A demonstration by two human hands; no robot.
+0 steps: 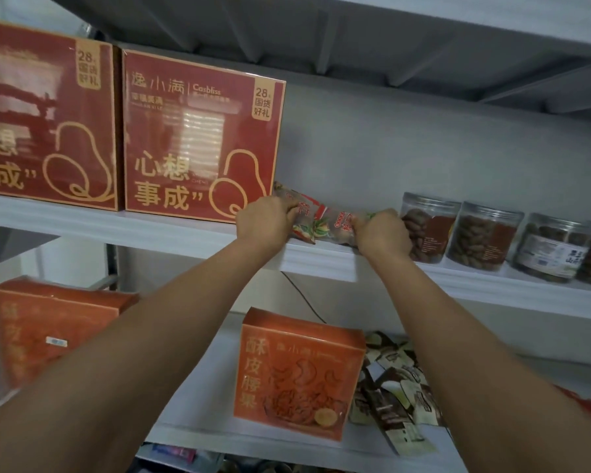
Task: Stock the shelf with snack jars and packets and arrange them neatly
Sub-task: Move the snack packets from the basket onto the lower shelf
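Snack packets lie on the shelf lip, gripped at both ends. A red gift box stands just left of the curled left hand; nut jars sit just beside the clenched right hand.

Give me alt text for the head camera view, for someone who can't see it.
The left hand and right hand grip snack packets on the upper shelf, between red gift boxes and clear jars. An orange box stands below.
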